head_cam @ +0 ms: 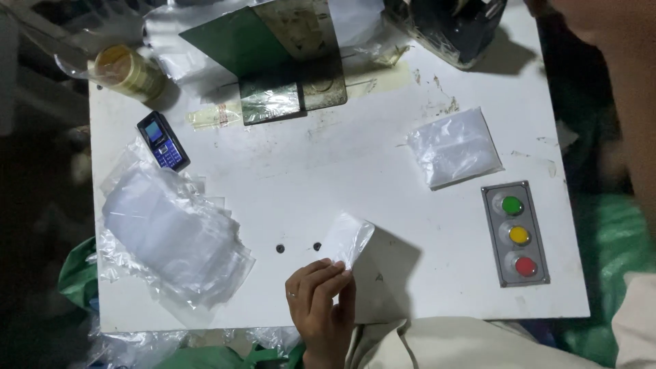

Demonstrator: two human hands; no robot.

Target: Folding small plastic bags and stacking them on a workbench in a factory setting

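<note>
1. Small clear plastic bag (348, 239): pinched at its lower edge between the fingertips (336, 268) of your one visible hand (320, 301), fingers closed together on it; the bag rises up and to the right, partly lifted off the white table (328, 171).
2. Which hand this is cannot be told; the other is not in view.
3. Judgement: keep the pinch light and near the edge, so the thin film does not crumple or slip.
4. Left of the hand, well apart: loose pile of clear bags (171, 236); beyond it a blue mobile phone (162, 141).
5. Up and right of the hand: neat stack of bags (456, 147); right: panel of green, yellow, red buttons (516, 234).
</note>
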